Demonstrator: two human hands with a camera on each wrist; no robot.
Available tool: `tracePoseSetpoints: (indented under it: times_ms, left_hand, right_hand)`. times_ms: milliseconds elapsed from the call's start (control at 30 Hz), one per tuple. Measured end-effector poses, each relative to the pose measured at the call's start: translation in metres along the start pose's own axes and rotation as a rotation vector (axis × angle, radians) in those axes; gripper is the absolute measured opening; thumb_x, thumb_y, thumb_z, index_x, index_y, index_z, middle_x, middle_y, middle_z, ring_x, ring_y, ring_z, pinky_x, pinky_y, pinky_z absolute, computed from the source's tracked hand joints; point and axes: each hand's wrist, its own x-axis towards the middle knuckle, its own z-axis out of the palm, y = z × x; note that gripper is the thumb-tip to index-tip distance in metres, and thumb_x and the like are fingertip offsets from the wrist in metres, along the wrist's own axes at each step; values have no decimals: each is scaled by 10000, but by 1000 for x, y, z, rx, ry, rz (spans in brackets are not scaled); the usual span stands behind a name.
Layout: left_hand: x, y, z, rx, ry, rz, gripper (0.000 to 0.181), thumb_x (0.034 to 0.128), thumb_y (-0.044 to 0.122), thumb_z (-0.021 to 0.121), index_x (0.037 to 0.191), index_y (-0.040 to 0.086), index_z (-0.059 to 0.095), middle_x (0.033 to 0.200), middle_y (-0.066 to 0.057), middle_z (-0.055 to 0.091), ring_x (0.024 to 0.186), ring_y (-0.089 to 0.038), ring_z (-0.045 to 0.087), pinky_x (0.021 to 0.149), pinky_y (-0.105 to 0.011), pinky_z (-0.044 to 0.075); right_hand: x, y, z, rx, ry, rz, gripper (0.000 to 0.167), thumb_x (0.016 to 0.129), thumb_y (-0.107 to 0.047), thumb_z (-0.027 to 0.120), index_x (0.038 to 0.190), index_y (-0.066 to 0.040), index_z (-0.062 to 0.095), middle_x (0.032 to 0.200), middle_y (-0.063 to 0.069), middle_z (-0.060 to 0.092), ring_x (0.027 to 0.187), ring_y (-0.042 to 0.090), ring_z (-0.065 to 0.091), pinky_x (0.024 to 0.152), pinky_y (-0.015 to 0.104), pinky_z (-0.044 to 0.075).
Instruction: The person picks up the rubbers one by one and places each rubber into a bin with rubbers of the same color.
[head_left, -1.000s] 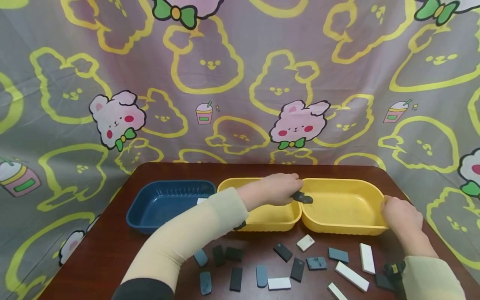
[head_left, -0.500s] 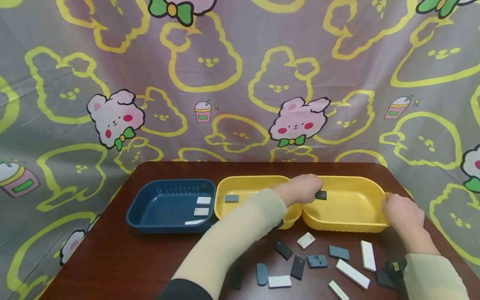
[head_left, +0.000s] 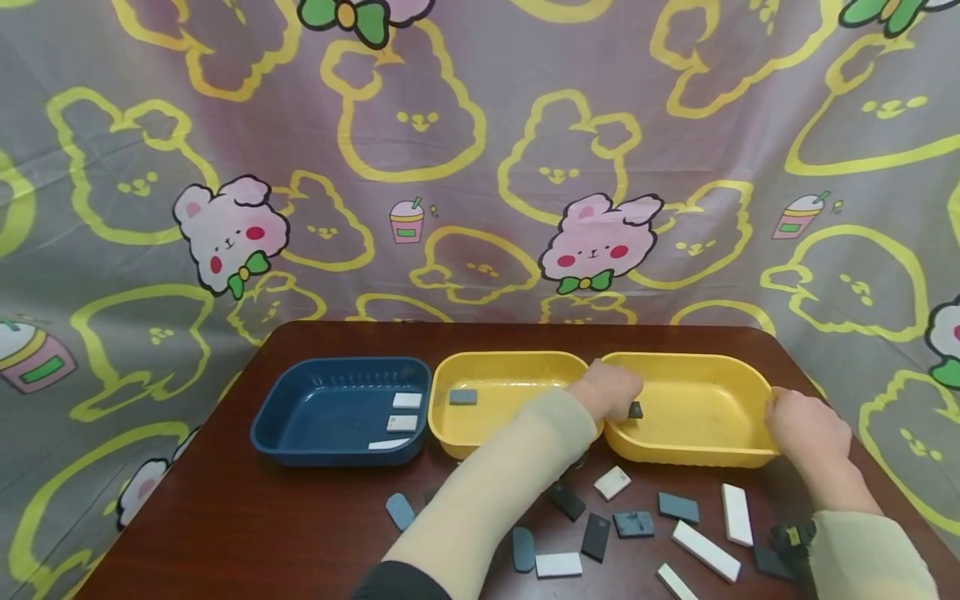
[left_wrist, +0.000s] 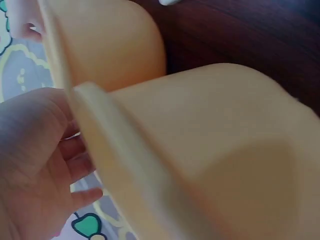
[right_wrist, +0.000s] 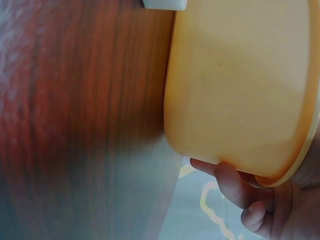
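Left of centre, a blue tray (head_left: pixel 322 412) is holding three white blocks (head_left: pixel 407 401); mid-frame, the middle yellow tray (head_left: pixel 480 425) is holding a grey block (head_left: pixel 462 397). Right of centre, the left hand (head_left: pixel 611 390) is grasping a mostly hidden dark block (head_left: pixel 636 410) over the right yellow tray (head_left: pixel 697 456); the right hand (head_left: pixel 810 429) is gripping that tray's end. The left sleeve (head_left: pixel 487 500) is partly covering loose blocks (head_left: pixel 566 501).

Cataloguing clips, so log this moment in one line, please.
left hand: holding dark block at right yellow bin; right hand: gripping that bin's end; blue bin: white blocks; middle yellow bin: grey block
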Motion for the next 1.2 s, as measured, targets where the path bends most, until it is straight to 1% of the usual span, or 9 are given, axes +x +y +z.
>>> tracePoseSetpoints:
  times_ms: [100,233,367,600,733,900,1033,1100,1200]
  left_hand:
    - [1,3,4,-26,-13,-37,152,937,372,619,984,228,638,1037,114,652,1077,-89,571,1081,-447,271]
    - [3,9,5,-44,-15,-79,114,929,358,634,916,245,634,920,123,656,1034,-80,584,1104,-473,214]
    - [6,13,7,-31,-13,-125,70,908,314,666,867,259,652,844,127,650,942,-84,592,1087,-495,216]
    - [12,14,13,-11,-11,-174,62,892,335,678,921,280,681,945,127,676,949,-102,597,1062,-488,241]
    - [12,13,14,-5,-2,-186,78,879,353,693,925,291,678,962,135,678,952,-98,592,1052,-479,250]
    - [7,12,10,5,6,-166,84,879,358,691,916,291,657,949,142,671,947,-93,585,1049,-476,252]
    - [4,6,6,19,16,-116,128,872,402,692,906,285,653,931,147,669,1014,-101,579,1091,-486,209]
    - [3,1,4,28,39,-93,143,889,424,666,940,292,652,949,147,662,1080,-120,552,1110,-475,186]
    - [-3,-9,0,46,101,-66,149,933,400,603,1027,294,651,1018,127,637,1129,-139,502,1116,-458,192]
  right_hand:
    - [-1,3,-1,0,-13,13,320,988,-162,412,1097,124,504,668,137,477,638,318,472,535,448,388]
    - [-2,6,-2,-5,-15,27,338,989,-159,413,1129,140,485,689,152,493,651,326,473,540,451,390]
    - [-3,5,-1,-3,8,6,304,980,-147,414,1081,121,516,677,144,491,640,322,470,530,454,384]
    - [-1,3,1,-4,19,-15,301,977,-144,422,1082,121,522,672,154,506,627,322,478,513,455,392]
    - [0,2,1,-2,26,-29,292,976,-145,413,1060,106,534,674,159,509,626,327,485,507,455,388]
    - [2,2,1,-1,12,-19,307,979,-152,407,1072,115,526,689,173,520,634,334,488,508,457,391]
    - [3,3,1,-10,-7,-10,327,986,-161,400,1088,128,513,695,183,519,631,342,489,509,460,396]
    - [3,3,0,-12,-12,-8,328,988,-162,400,1084,133,508,685,175,505,628,341,483,513,458,394]
    - [4,1,0,-19,-18,-3,327,986,-157,408,1095,139,498,683,165,494,635,338,473,524,451,391]
